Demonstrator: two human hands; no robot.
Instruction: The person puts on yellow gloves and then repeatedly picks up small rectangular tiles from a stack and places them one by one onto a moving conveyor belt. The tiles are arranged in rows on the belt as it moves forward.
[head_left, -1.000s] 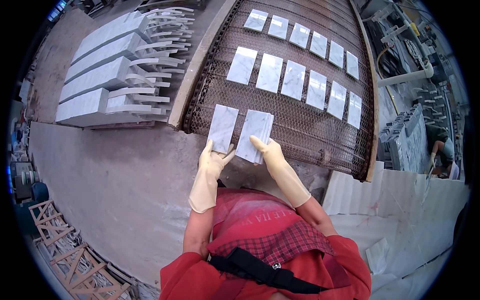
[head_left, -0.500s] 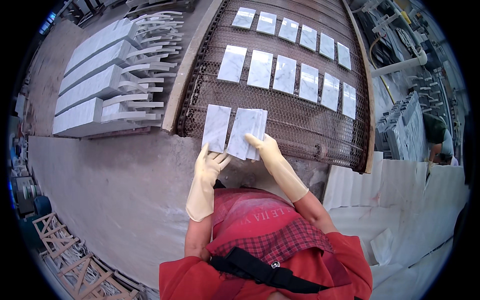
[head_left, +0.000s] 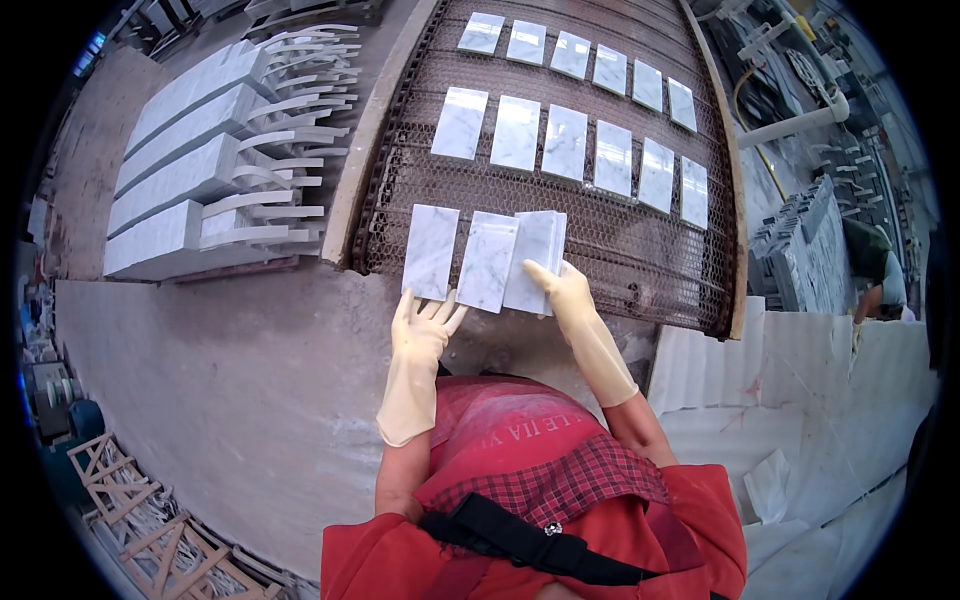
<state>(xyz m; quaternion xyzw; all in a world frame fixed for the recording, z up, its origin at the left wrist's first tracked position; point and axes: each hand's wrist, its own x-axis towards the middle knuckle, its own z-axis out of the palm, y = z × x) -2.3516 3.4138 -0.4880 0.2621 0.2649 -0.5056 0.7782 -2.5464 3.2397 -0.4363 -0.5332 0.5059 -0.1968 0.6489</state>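
1. The right hand (head_left: 567, 292) is clamped on a tile stack (head_left: 536, 238), mid-frame, thumb on top, probably so the pieces do not slide.
2. The left hand (head_left: 423, 335) has fingers apart by the lower edges of two single tiles (head_left: 432, 250), perhaps to steady them.
3. A brown mesh conveyor (head_left: 625, 262) bears two tile rows (head_left: 566, 142) above; pale slabs (head_left: 165, 235) are at upper left.
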